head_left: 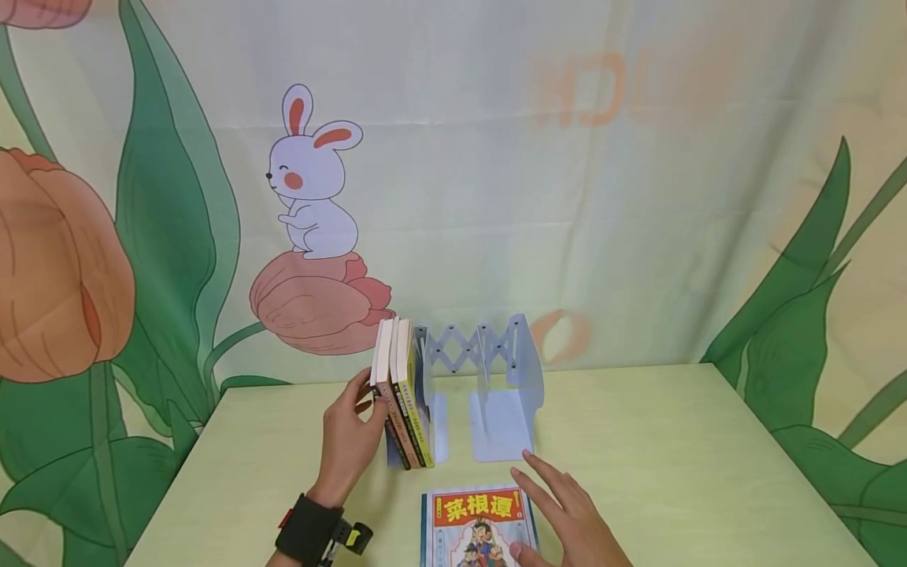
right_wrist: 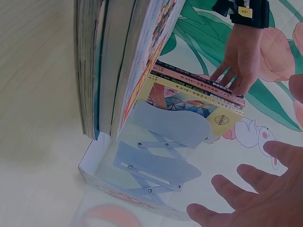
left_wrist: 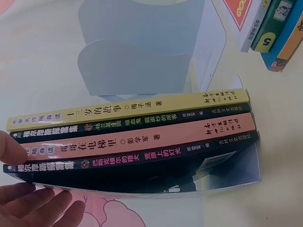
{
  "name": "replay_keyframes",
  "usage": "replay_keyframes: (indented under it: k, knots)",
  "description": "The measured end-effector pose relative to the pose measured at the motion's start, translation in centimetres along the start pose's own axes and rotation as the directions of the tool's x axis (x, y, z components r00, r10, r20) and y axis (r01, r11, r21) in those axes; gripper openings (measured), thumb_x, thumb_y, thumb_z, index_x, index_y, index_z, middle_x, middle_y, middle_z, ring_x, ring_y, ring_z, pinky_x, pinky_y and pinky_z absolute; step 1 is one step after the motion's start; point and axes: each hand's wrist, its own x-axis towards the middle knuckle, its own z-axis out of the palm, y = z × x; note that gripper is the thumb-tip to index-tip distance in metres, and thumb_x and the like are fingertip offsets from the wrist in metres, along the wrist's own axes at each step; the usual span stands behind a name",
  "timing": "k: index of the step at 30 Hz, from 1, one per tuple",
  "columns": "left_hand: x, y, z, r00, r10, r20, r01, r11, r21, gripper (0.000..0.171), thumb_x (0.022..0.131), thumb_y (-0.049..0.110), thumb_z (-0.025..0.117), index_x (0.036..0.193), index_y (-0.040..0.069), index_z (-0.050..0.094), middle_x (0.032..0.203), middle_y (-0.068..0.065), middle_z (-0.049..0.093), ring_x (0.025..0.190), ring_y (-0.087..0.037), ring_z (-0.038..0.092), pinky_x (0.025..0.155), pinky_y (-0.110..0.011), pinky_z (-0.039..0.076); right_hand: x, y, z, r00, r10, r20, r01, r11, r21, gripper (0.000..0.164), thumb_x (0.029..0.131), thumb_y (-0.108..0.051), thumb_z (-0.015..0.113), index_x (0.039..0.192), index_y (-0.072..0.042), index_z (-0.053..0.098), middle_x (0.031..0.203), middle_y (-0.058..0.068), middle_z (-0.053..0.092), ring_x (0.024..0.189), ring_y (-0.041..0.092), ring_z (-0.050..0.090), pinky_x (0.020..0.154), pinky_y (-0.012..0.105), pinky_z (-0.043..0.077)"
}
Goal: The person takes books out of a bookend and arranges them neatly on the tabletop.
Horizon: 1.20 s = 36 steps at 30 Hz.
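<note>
Cartoon-printed cloth backdrop (head_left: pixel 460 189), with tulips and a rabbit, hangs behind everything, and a pale yellow-green table (head_left: pixel 673 472) spreads out before it. On the table, near the cloth, stands a blue-grey expandable book rack (head_left: pixel 530 370) with upright plates joined by scissor links. Directly in front of the rack lies a flat stack of books (head_left: pixel 471 526), its top cover titled 菜根谭. Inside the rack's left end, a row of four paperbacks (head_left: pixel 407 417) stands on edge, spines outward, leaning a little: yellow, black, pink and black. At that end's outer side, the left hand (head_left: pixel 352 441) grips the row high up, thumb on the spines and fingers around the outer side. Forward of the rack's right end, the right hand (head_left: pixel 570 512) hovers by the stack, fingers spread apart, holding nothing. Smallest is a black wristband (head_left: pixel 306 529), left of the rack's front. The paperbacks look light and bendable, with smooth covers likely to slide against each other; pinching across the whole row, about mid-spine, should keep them square and spare the corners.
</note>
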Motion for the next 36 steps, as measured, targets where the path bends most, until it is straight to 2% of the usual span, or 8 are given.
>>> replay_keyframes:
  k: [6, 15, 21, 28, 33, 36]
  knots:
    - [0.08, 0.08, -0.04, 1.0, 0.02, -0.007, -0.019, 0.999, 0.047, 0.049, 0.093, 0.014, 0.062, 0.14, 0.006, 0.05, 0.134, -0.016, 0.062, 0.123, -0.032, 0.061, 0.096, -0.046, 0.052, 0.01, 0.02, 0.03, 1.0, 0.013, 0.014, -0.013, 1.0, 0.015, 0.075, 0.082, -0.045, 0.072, 0.149, -0.037, 0.04, 0.154, -0.004, 0.041, 0.129, 0.026, 0.052, 0.099, 0.061, 0.043]
    - [0.14, 0.31, 0.04, 0.999, 0.03, -0.012, -0.029, 0.997, 0.076, 0.051, 0.092, 0.012, 0.062, 0.141, 0.002, 0.049, 0.133, -0.018, 0.062, 0.12, -0.034, 0.062, 0.093, -0.047, 0.053, -0.02, 0.33, 0.22, 1.0, -0.007, 0.001, 0.007, 1.0, 0.01, 0.077, 0.08, -0.043, 0.074, 0.149, -0.036, 0.04, 0.154, -0.004, 0.043, 0.128, 0.026, 0.052, 0.09, 0.056, 0.049]
    - [0.21, 0.08, 0.1, 0.998, 0.061, -0.031, -0.057, 0.99, 0.126, 0.05, 0.092, 0.015, 0.063, 0.139, 0.002, 0.051, 0.13, -0.019, 0.063, 0.116, -0.034, 0.064, 0.089, -0.047, 0.055, -0.16, 0.44, 0.37, 1.0, -0.008, -0.008, 0.008, 1.0, 0.01, 0.077, 0.08, -0.042, 0.074, 0.149, -0.037, 0.04, 0.153, -0.005, 0.043, 0.127, 0.026, 0.053, 0.089, 0.056, 0.049]
    - [0.4, -0.22, 0.27, 0.996, 0.087, -0.036, -0.074, 0.962, 0.261, 0.049, 0.094, 0.024, 0.063, 0.137, 0.002, 0.053, 0.122, -0.017, 0.064, 0.102, -0.033, 0.066, 0.077, -0.046, 0.055, -0.24, 0.53, 0.6, 0.999, -0.024, -0.032, 0.024, 1.0, -0.002, 0.079, 0.08, -0.04, 0.075, 0.149, -0.037, 0.039, 0.154, -0.008, 0.041, 0.127, 0.025, 0.055, 0.085, 0.053, 0.052]
    - [0.53, -0.3, 0.46, 0.995, 0.091, -0.034, -0.074, 0.939, 0.336, 0.05, 0.095, 0.028, 0.062, 0.137, 0.002, 0.054, 0.116, -0.017, 0.067, 0.097, -0.034, 0.069, 0.072, -0.048, 0.054, -0.21, 0.43, 0.49, 1.0, 0.009, -0.008, -0.009, 1.0, 0.007, 0.077, 0.081, -0.041, 0.074, 0.15, -0.039, 0.038, 0.155, -0.01, 0.039, 0.128, 0.022, 0.054, 0.084, 0.05, 0.053]
    - [0.63, -0.27, 0.53, 0.994, 0.101, -0.038, -0.078, 0.919, 0.387, 0.048, 0.095, 0.029, 0.062, 0.133, 0.001, 0.057, 0.104, -0.015, 0.068, 0.085, -0.03, 0.069, 0.065, -0.044, 0.053, -0.18, 0.29, 0.39, 0.999, 0.039, 0.016, -0.039, 0.999, 0.012, 0.076, 0.082, -0.043, 0.073, 0.15, -0.041, 0.037, 0.156, -0.011, 0.037, 0.129, 0.021, 0.053, 0.084, 0.048, 0.054]
